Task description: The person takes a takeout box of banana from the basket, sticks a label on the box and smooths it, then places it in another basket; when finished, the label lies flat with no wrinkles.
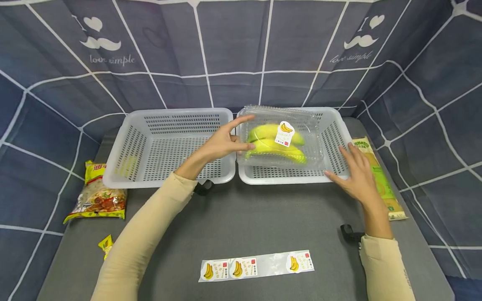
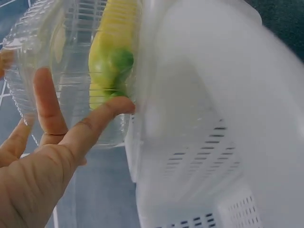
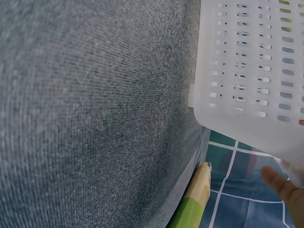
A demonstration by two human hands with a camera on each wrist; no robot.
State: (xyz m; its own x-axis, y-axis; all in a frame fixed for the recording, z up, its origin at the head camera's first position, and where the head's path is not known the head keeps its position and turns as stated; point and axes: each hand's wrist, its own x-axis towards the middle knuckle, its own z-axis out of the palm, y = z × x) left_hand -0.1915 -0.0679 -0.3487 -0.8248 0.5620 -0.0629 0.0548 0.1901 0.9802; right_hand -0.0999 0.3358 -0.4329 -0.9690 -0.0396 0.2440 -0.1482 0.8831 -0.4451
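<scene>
A clear plastic clamshell box with bananas inside sits in the right white basket, its left end over the rim. A banana sticker is on its lid. My left hand is at the box's left end, thumb and fingers spread. In the left wrist view, the left hand's thumb reaches the box's edge near the bananas. My right hand lies spread at the right basket's front right corner, apart from the box. Only part of the right hand shows in the right wrist view.
A second white basket stands at left. Beside it lies a bagged food pack, with a small yellow packet nearer. A green and yellow package lies at right. In front is a banana-sticker strip. Grid-patterned cloth surrounds the table.
</scene>
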